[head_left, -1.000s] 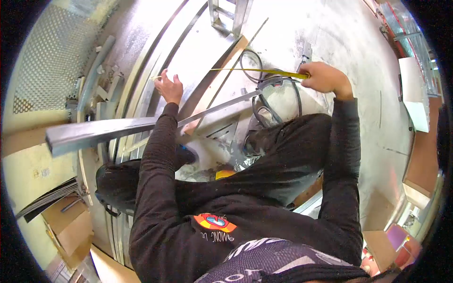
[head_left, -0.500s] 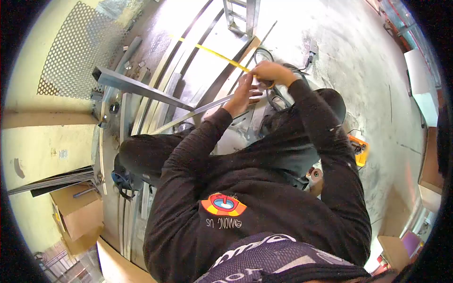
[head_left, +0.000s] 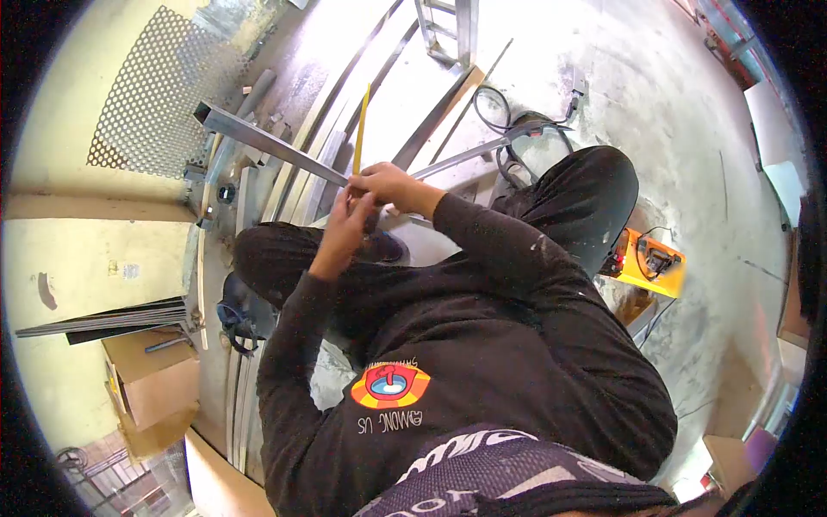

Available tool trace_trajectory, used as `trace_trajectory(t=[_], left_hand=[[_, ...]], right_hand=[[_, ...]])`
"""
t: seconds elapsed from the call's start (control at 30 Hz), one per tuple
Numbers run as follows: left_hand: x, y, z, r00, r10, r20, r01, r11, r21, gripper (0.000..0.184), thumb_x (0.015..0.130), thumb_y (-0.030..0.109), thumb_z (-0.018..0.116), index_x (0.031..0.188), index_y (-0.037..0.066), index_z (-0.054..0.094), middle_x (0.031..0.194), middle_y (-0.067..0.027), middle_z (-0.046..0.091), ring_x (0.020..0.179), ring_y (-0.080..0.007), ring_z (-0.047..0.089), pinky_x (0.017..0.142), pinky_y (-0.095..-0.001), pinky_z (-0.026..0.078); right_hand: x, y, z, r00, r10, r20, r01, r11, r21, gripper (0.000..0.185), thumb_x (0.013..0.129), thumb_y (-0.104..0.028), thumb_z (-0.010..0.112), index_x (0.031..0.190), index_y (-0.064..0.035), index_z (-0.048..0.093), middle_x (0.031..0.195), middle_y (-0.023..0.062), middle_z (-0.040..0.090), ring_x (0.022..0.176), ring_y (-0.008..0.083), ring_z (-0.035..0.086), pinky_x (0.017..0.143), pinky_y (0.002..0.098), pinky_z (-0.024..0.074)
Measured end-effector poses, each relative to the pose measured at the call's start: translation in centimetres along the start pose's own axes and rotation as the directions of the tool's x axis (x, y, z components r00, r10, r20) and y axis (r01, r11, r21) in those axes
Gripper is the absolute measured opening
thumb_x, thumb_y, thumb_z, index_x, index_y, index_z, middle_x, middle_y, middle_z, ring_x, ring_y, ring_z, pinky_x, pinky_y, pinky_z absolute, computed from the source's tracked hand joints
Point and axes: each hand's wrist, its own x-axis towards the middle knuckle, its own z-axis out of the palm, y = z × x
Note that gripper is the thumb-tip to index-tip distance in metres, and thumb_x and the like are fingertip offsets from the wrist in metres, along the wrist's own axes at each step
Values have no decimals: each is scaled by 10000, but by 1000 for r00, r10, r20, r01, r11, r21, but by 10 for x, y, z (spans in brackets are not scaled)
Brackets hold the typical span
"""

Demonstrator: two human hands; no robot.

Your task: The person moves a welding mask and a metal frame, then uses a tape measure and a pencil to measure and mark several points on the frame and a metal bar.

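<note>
A yellow tape measure blade (head_left: 362,129) sticks up and away from my two hands, which meet above my left knee. My right hand (head_left: 388,185) is closed around the base of the blade; the tape's case is mostly hidden by fingers. Just below it, my left hand (head_left: 343,234) has its fingers curled up against the right hand, and what they grip is hidden. A long grey metal tube (head_left: 271,145) passes behind the hands, its open end at the upper left. A narrower metal bar (head_left: 469,155) lies to the right of my hands.
Long metal profiles and a wooden board lie on the floor ahead, near a ladder (head_left: 466,34). A black cable (head_left: 517,155) loops at centre right. An orange case (head_left: 652,265) sits right of my knee. Perforated sheet (head_left: 155,95) and a cardboard box (head_left: 155,379) are on the left.
My hands, apart at first with the tape stretched between them, have come together and moved left. The blade now points upward and its visible length is shorter.
</note>
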Motion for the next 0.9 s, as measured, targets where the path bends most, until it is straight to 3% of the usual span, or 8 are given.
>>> trace_trajectory(t=[0.07,0.2,0.27,0.33,0.4,0.47,0.67,0.9], left_hand=[[-34,43,-20,953,-299,55,301,906,-297,503,928,227,614,1325,27,377,880,-16,552,738,-82,529,618,-214,436],[-94,91,-38,934,-356,11,356,930,-94,504,869,194,687,1275,15,448,943,-25,557,824,-113,544,717,-230,453],[-115,125,-40,945,-328,-13,306,867,394,519,798,160,743,1233,5,505,962,-52,548,854,-159,553,766,-275,464],[-135,152,-64,999,-10,51,-34,605,795,528,743,143,772,1199,8,544,954,-84,550,874,-198,552,800,-314,461],[-138,196,-57,999,-1,-38,35,410,911,525,680,105,769,1159,6,578,948,-119,552,900,-231,570,801,-338,463],[-134,232,-46,981,-87,-174,195,427,883,497,684,93,743,1148,1,590,1009,-134,565,921,-244,586,823,-338,470],[-88,300,-38,989,108,-103,71,269,961,411,630,0,620,1040,-27,619,1041,-168,633,936,-235,621,856,-307,479],[-13,375,-27,987,-161,-12,4,-51,999,509,656,-76,696,1146,16,589,1153,-106,608,1029,-203,602,922,-318,474]], right_hand=[[11,-1,15,995,94,23,-96,986,133,303,921,-275,609,946,25,642,805,83,618,682,155,571,561,298,454],[43,15,20,995,87,-40,-56,867,496,220,918,-209,611,804,-21,597,664,46,540,524,165,472,481,314,401],[69,24,21,981,184,-68,-114,819,563,198,916,-202,610,813,-34,600,673,58,546,517,158,470,456,326,388],[94,34,23,947,256,-193,-62,736,674,199,921,-218,603,819,-47,603,652,50,524,492,156,461,441,317,395],[96,42,16,949,292,-115,-103,637,764,216,927,-249,599,829,-57,604,652,35,508,502,155,470,450,303,417],[99,46,14,915,398,-70,-170,537,826,222,932,-265,591,836,-65,603,642,27,490,499,159,466,458,291,432],[107,73,45,940,337,47,-227,518,825,202,918,-246,593,788,-97,550,610,-13,462,503,103,412,433,259,325],[93,44,63,926,316,208,-318,348,882,180,920,-266,586,825,-116,555,647,-21,471,528,88,412,460,245,323]])
